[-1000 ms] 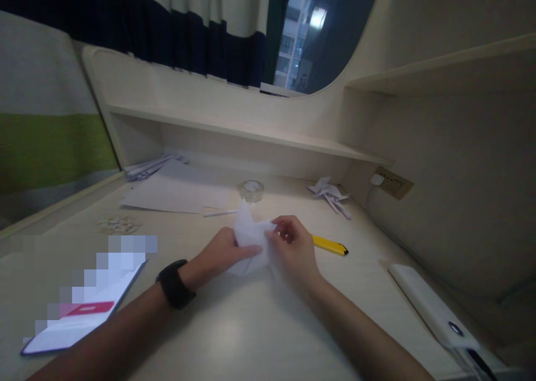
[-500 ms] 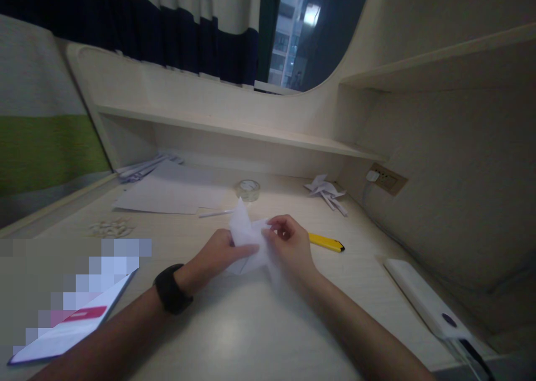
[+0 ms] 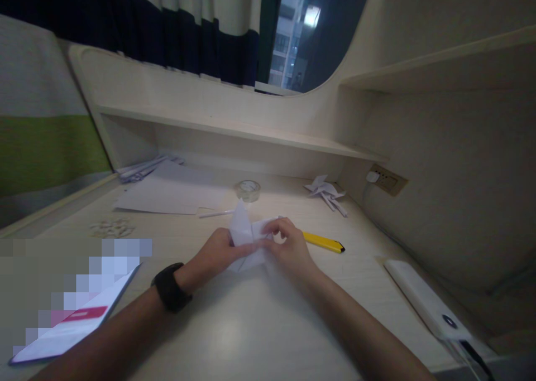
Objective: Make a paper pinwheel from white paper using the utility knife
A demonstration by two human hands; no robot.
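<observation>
A folded piece of white paper (image 3: 242,231) is held between both hands just above the desk, one pointed flap standing up. My left hand (image 3: 215,252) grips its left side, thumb laid across the front; a black band circles that wrist. My right hand (image 3: 288,241) pinches the paper's right part between thumb and fingers. Beyond my right hand lies a yellow utility knife (image 3: 324,241), its near end hidden by the hand. A thin white paper stick (image 3: 215,213) rests behind the folded paper.
A roll of clear tape (image 3: 248,191) stands at the back. White sheets (image 3: 167,188) lie back left, with folded paper pinwheels (image 3: 324,190) back right. Small pale pieces (image 3: 112,228) and a partly pixelated tablet (image 3: 84,319) are at left. A white power strip (image 3: 422,297) sits right.
My right hand has shifted slightly left and its fingers have closed in toward the paper's middle fold. My left hand stays almost where it was.
</observation>
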